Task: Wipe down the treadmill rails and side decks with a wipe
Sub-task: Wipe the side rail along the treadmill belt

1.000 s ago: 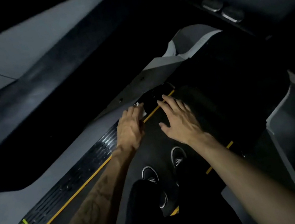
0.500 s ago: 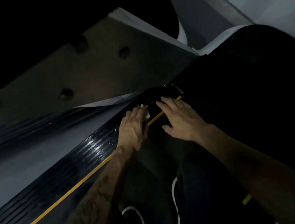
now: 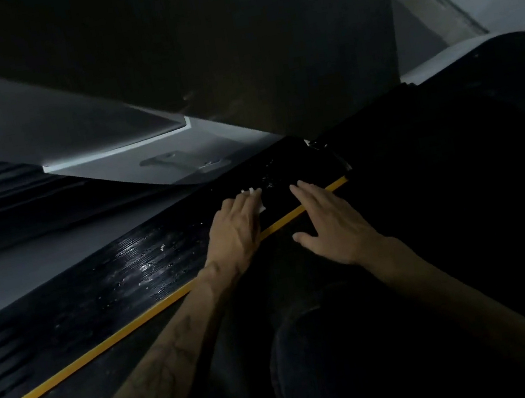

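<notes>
Left hand [image 3: 236,229] flat, pressing white wipe [image 3: 253,196] onto ribbed side deck [image 3: 122,284]; right hand [image 3: 334,221] spread flat on belt [image 3: 429,205], both unmoved since before.

Both forearms are showing bare, with no sleeves, watch or rings visible on them. The left forearm [image 3: 151,373] is carrying a dark line tattoo, branching and vine-like, running along its length from near the elbow toward the wrist, where a smaller mark is sitting. The left hand [image 3: 233,231] and right hand [image 3: 334,221] are ungloved. The person is wearing dark trousers [image 3: 333,360], nearly black in the dim light, their fabric detail too dark to tell.
</notes>
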A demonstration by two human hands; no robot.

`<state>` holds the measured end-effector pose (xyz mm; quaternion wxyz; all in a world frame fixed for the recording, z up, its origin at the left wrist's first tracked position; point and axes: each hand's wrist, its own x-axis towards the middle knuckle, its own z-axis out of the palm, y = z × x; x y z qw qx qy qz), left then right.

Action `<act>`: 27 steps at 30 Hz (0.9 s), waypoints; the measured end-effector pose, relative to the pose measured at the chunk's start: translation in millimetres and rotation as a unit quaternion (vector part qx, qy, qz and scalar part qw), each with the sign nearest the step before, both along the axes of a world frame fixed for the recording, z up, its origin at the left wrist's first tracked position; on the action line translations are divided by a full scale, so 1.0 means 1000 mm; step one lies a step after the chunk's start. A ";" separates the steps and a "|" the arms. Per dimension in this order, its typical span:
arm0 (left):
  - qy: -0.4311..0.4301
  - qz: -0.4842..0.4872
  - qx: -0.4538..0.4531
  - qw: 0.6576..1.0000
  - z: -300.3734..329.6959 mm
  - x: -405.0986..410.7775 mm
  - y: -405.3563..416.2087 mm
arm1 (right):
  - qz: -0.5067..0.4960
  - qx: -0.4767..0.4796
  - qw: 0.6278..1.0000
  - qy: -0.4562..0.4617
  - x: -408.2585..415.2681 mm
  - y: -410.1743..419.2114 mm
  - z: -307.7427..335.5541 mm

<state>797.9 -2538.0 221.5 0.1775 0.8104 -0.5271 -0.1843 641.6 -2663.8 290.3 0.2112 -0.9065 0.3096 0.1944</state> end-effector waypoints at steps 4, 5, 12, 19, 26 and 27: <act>-0.016 -0.012 0.006 1.000 -0.031 -0.009 -0.008 | 0.001 -0.031 0.999 -0.035 -0.005 0.008 -0.034; -0.027 -0.016 0.009 0.999 -0.036 -0.011 -0.009 | -0.001 -0.039 0.998 -0.039 -0.007 0.011 -0.040; -0.025 -0.013 -0.049 0.998 -0.050 -0.013 0.013 | -0.002 -0.065 0.996 -0.065 -0.007 0.026 -0.065; 0.006 0.064 -0.098 0.993 -0.049 0.002 0.043 | 0.046 -0.089 0.982 -0.158 0.016 0.053 -0.069; -0.020 0.086 -0.060 0.994 -0.059 0.008 0.059 | 0.123 -0.048 0.984 -0.116 0.038 0.057 -0.090; -0.028 0.086 -0.059 0.994 -0.060 0.008 0.059 | 0.122 -0.048 0.986 -0.103 0.037 0.056 -0.093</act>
